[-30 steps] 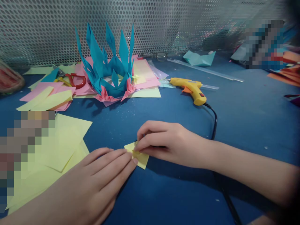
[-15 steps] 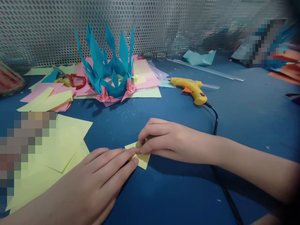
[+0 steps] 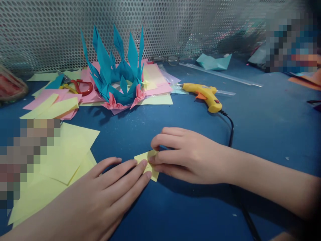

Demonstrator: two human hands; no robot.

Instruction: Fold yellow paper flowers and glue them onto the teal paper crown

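Cool, moderate light falls from above, laying a dull sheen on the blue surface (image 3: 255, 107) to the right of the yellow glue gun (image 3: 213, 100) and glints on the perforated metal screen (image 3: 60, 33) behind it, while a soft shadow spreads in front of it beneath the right hand (image 3: 193, 154) and forearm. The glue gun looks fairly crisp, but orange paper (image 3: 304, 81) well to its right is smeared. Darkness swallows the view farthest right of the gun, and coarse pixel blocks mask patches behind-right and front-left of it.
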